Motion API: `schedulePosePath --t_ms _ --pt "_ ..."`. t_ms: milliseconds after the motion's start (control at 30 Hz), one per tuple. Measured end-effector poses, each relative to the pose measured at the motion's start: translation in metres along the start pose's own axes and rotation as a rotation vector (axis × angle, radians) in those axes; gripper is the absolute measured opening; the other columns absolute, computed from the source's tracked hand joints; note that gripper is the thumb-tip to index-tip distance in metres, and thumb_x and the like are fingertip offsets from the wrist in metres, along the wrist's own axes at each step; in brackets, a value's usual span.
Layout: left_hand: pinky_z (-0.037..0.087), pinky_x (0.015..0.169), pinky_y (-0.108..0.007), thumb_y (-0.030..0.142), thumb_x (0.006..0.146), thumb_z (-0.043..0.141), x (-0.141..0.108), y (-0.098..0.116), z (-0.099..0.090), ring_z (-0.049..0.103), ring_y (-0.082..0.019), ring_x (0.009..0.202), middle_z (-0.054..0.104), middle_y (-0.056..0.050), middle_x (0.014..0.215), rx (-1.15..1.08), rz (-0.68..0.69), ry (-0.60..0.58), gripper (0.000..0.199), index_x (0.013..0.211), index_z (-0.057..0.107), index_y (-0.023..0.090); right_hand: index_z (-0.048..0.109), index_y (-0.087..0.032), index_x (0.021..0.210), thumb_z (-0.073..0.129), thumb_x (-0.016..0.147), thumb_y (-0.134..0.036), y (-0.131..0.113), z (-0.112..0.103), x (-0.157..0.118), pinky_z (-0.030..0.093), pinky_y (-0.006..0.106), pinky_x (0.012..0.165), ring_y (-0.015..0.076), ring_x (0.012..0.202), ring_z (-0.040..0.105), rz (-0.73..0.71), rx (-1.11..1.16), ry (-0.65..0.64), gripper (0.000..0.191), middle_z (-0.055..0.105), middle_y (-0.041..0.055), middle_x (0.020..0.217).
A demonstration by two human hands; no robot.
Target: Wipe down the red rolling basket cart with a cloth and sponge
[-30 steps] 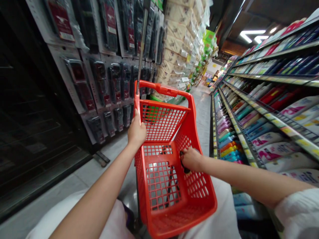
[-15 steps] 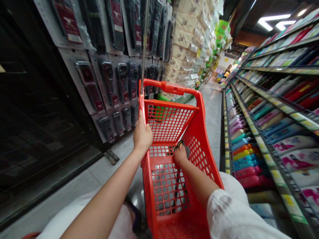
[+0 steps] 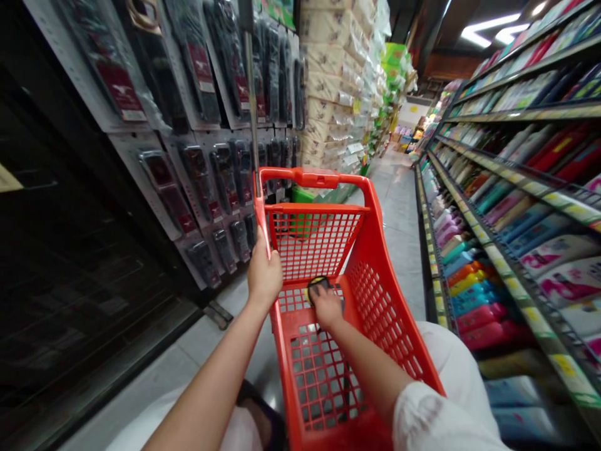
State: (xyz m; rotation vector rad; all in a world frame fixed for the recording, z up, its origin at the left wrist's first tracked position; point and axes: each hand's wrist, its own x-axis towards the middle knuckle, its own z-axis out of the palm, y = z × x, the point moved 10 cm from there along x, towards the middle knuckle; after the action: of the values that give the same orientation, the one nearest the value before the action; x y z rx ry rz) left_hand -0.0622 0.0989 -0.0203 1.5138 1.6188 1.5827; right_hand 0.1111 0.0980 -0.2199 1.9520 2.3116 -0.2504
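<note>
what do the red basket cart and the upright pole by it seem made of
Red basket cart: probably molded plastic, smooth and semi-gloss; evenly colored grid walls and rounded edges suggest it.
Upright pole: likely metal, silvery-gray and fairly shiny; a bright streak runs along it.

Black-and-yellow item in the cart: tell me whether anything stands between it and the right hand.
Nothing visible does. The right hand reaches down into the red cart and appears to touch the black-and-yellow item, partly covering it; how firmly it is held cannot be told.
</note>
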Motion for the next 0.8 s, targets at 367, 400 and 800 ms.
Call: schedulePosePath --t_ms 367,400,800 --pt "0.018 0.121 -0.039 0.013 0.086 0.044 0.000 -0.005 -0.001 0.026 -0.021 0.146 0.030 -0.008 0.158 0.044 -0.025 -0.016 0.071 0.153 0.024 0.018 0.041 -0.038 0.142 0.041 0.093 -0.021 -0.052 0.003 0.009 0.044 0.050 0.098 0.0279 0.125 0.047 -0.335 0.016 -0.040 0.052 0.036 0.0051 0.153" --pt "0.018 0.121 -0.040 0.013 0.086 0.044 0.000 -0.004 -0.002 0.023 -0.021 0.147 0.027 -0.010 0.159 0.052 -0.013 -0.015 0.072 0.154 0.021 0.017 0.046 -0.036 0.140 0.042 0.092 -0.020 -0.031 -0.001 0.012 0.045 0.048 0.095 0.0276 0.123 0.050 -0.232 0.007 -0.063 0.050 0.042 0.0067 0.149" --pt "0.010 0.122 -0.039 0.007 0.083 0.043 0.008 -0.007 -0.002 0.014 -0.020 0.148 0.018 -0.011 0.161 0.008 0.078 -0.036 0.074 0.154 0.021 0.014 0.046 -0.030 0.142 0.048 0.083 -0.014 0.020 -0.255 -0.005 0.037 0.034 0.105 0.0231 0.126 0.042 -0.223 0.132 0.654 0.062 0.039 0.0006 0.150"
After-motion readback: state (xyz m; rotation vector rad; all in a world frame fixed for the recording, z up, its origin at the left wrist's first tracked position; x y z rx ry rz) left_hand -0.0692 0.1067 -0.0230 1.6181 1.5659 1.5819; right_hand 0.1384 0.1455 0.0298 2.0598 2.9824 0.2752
